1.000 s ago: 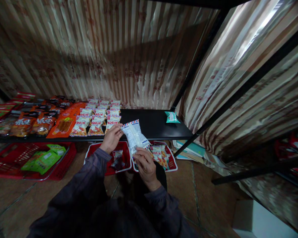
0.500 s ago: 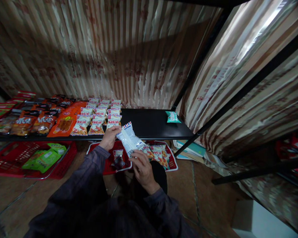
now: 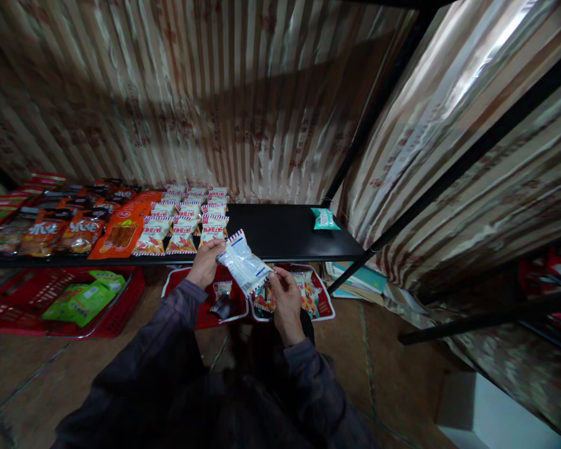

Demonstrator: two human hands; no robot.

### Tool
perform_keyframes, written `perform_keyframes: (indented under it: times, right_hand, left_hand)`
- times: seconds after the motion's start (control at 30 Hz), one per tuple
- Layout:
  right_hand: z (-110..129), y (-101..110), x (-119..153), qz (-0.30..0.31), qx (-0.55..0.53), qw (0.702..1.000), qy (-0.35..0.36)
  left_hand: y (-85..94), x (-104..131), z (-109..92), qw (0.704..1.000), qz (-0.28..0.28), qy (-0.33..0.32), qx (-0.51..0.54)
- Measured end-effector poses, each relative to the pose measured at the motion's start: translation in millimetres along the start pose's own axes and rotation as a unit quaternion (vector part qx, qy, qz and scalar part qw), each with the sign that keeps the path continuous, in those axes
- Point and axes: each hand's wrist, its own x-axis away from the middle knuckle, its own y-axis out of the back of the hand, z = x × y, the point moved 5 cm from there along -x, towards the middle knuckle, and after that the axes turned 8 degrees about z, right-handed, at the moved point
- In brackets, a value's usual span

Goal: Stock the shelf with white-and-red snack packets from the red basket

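Observation:
A white and blue snack packet (image 3: pixel 245 262) with striped ends is stretched between my two hands, its printed back facing up. My left hand (image 3: pixel 206 262) pinches its upper left corner. At the lower right end, the fingers of my right hand (image 3: pixel 286 304) are closed on the packet's edge. Just beyond my left hand, rows of similar snack packets (image 3: pixel 182 234) lie on the black shelf (image 3: pixel 271 231). Below the packet stand a red basket (image 3: pixel 206 319) with a small dark packet (image 3: pixel 223 302) in it and another basket (image 3: pixel 330 307) holding several snack packets.
Orange bags (image 3: pixel 121 231) and dark-orange bags (image 3: pixel 81 231) fill the shelf's left part. A teal packet (image 3: pixel 326 219) lies at its right end. Green packets (image 3: pixel 84 301) are in a red basket (image 3: pixel 133 293) at left. Black posts (image 3: pixel 449 193) slant across the right; a white box (image 3: pixel 500 411) is below.
My right hand has moved up and right, from beneath the packet to its lower right end, and now grips it there. The packet has tilted slightly. My left hand keeps its hold.

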Motion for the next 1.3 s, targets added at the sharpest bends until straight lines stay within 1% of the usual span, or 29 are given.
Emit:
perform_keyframes:
  times: [0.13, 0.23, 0.37, 0.47, 0.53, 0.6, 0.67, 0.73, 0.8, 0.87, 0.93, 1.07, 1.17, 1.23, 1.3]
  right_hand:
    - [-2, -1, 1, -0.012, -0.031, 0.999, -0.02]
    - [-4, 0, 1, -0.019, -0.032, 0.999, -0.027]
    - [-2, 2, 1, -0.011, 0.0, 1.0, -0.004]
    - [0, 1, 4, 0.001, 0.037, 0.999, 0.015]
    - [1, 1, 5, 0.007, 0.055, 0.998, 0.017]
    - [1, 1, 6, 0.005, 0.06, 0.998, 0.02]
    - [2, 1, 6, -0.011, 0.052, 0.998, 0.027]
    - [5, 3, 6, -0.031, 0.04, 0.998, 0.032]
    - [10, 4, 7, -0.042, 0.033, 0.998, 0.031]
    - [17, 5, 9, -0.044, 0.042, 0.997, 0.036]
    - [26, 5, 12, -0.038, 0.07, 0.995, 0.059]
    - [46, -1, 20, 0.013, 0.151, 0.979, 0.138]
    - [54, -4, 26, 0.034, 0.191, 0.962, 0.192]
    - [51, -3, 25, 0.03, 0.195, 0.962, 0.187]
    - [42, 3, 21, 0.012, 0.171, 0.974, 0.145]
  left_hand:
    - [1.4, 1, 0, 1.0, 0.002, -0.01, -0.015]
    - [0.0, 3, -4, 0.998, 0.02, -0.018, -0.059]
    - [-0.2, 4, -11, 0.99, 0.045, -0.008, -0.133]
    - [2.9, 4, -14, 0.981, 0.04, -0.003, -0.192]
    - [4.0, 4, -16, 0.978, 0.025, -0.011, -0.207]
    - [4.0, 6, -16, 0.98, -0.006, -0.03, -0.194]
    - [1.7, 9, -15, 0.984, -0.032, -0.048, -0.171]
    - [-1.7, 11, -10, 0.986, -0.043, -0.052, -0.152]
    - [-4.2, 12, -5, 0.989, -0.042, -0.046, -0.134]
    - [-5.5, 11, -1, 0.993, -0.03, -0.042, -0.111]
    - [-6.1, 10, 2, 0.997, -0.009, -0.038, -0.073]
    - [-6.6, 10, 7, 0.999, 0.022, -0.023, 0.006]
    - [-8.9, 11, 9, 0.999, 0.049, -0.014, 0.017]
    - [-10.1, 12, 8, 0.998, 0.064, -0.016, -0.003]
    - [-9.7, 12, 7, 0.996, 0.067, -0.023, -0.047]
